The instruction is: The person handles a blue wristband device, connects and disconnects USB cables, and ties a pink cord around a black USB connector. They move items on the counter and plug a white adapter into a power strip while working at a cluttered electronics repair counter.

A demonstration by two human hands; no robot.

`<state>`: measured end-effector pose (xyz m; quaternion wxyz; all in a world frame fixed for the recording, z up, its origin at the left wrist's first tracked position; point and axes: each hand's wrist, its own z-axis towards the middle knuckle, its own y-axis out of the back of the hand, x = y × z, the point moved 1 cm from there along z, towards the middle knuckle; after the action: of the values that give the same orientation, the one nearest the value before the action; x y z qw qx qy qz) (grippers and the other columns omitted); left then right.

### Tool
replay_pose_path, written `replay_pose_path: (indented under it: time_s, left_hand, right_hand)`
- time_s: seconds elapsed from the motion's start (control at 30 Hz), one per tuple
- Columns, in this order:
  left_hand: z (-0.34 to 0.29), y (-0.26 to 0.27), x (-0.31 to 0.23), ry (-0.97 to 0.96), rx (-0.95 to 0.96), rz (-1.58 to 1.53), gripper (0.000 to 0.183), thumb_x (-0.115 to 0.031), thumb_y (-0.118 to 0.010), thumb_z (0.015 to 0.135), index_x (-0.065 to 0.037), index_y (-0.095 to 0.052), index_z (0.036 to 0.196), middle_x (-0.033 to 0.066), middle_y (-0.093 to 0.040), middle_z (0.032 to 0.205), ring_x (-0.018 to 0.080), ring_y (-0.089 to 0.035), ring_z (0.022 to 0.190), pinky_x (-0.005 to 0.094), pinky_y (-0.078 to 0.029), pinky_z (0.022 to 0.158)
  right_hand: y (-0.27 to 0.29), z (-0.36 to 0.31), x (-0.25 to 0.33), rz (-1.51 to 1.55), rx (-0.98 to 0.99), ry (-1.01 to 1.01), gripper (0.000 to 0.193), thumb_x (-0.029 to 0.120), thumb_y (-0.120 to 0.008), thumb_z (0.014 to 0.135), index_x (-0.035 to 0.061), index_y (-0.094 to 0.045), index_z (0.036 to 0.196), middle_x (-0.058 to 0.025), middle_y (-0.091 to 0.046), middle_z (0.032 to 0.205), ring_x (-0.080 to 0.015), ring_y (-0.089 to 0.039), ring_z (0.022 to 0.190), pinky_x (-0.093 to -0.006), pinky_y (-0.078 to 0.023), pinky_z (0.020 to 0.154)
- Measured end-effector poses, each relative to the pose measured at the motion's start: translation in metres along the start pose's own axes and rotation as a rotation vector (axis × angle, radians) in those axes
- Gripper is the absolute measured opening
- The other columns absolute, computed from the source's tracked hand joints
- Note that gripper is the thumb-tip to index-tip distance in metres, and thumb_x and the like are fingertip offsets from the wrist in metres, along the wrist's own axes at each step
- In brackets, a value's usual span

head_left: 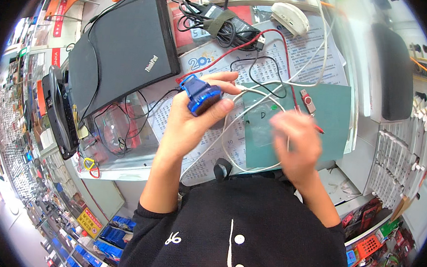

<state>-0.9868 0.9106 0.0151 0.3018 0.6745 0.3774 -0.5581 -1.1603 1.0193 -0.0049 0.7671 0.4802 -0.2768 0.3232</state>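
My left hand (181,120) is closed around a small blue translucent plastic device (201,91) with a dark rounded face and a loop-like blue end. The thumb presses on its near side while the other fingers reach behind it. To the right, my right hand (298,146) is smeared by motion above a teal sheet (328,128), and whether it holds anything is not visible. A white cable (224,146) loops over the sheet between the hands. A red and silver USB stick (307,101) lies just beyond the right hand.
A closed black laptop (123,47) takes up the far left, with a dark telephone (58,112) beside it. Bundled black cables (225,29), a red cable (218,56) and a white curved device (290,19) lie behind. Printed calendar paper (204,161) covers the table. Shelves flank both sides.
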Motion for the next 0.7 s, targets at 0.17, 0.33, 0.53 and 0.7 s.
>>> replay_pose_path:
  time_s: [0.17, 0.33, 0.53, 0.7]
  left_hand:
    - [-0.003, 0.02, -0.002, 0.018, -0.008, 0.162, 0.017, -0.014, -0.065, 0.083, -0.001, -0.065, 0.093, 0.0135, -0.062, 0.112, 0.0167, -0.057, 0.1, 0.0298, -0.043, 0.086]
    - [-0.028, 0.048, -0.011, -0.114, -0.13, -0.091, 0.025, -0.025, -0.056, 0.09, 0.0, -0.061, 0.094, 0.0191, -0.06, 0.111, 0.0274, -0.057, 0.106, 0.0383, -0.043, 0.091]
    - [-0.095, 0.113, -0.018, -0.242, -0.153, -0.367, 0.033, -0.033, -0.046, 0.095, -0.003, -0.052, 0.106, 0.0177, -0.054, 0.115, 0.0275, -0.056, 0.104, 0.0469, -0.039, 0.096]
    - [-0.156, 0.136, -0.007, -0.238, -0.363, -0.421, 0.029, -0.031, -0.044, 0.096, -0.005, -0.051, 0.105, 0.0133, -0.052, 0.108, 0.0241, -0.053, 0.099, 0.0441, -0.038, 0.096]
  right_hand:
    - [-0.052, -0.028, 0.014, -0.103, 0.468, 0.115, 0.041, 0.007, -0.063, 0.068, 0.0101, -0.059, 0.109, -0.0077, -0.054, 0.117, -0.022, -0.057, 0.082, -0.033, -0.048, 0.064]
    - [-0.071, -0.05, 0.013, -0.232, 0.544, 0.153, 0.039, 0.011, -0.061, 0.069, 0.0113, -0.057, 0.108, -0.0065, -0.052, 0.111, -0.0217, -0.055, 0.085, -0.0332, -0.045, 0.065]
    - [-0.076, -0.049, 0.014, -0.267, 0.619, 0.127, 0.026, 0.011, -0.058, 0.07, 0.0105, -0.058, 0.096, -0.0052, -0.055, 0.1, -0.0207, -0.056, 0.079, -0.0328, -0.045, 0.061]
    - [-0.03, -0.011, 0.004, 0.005, 0.2, 0.048, 0.012, 0.004, -0.063, 0.075, 0.006, -0.063, 0.087, -0.0055, -0.061, 0.081, -0.0174, -0.06, 0.069, -0.0269, -0.046, 0.058]
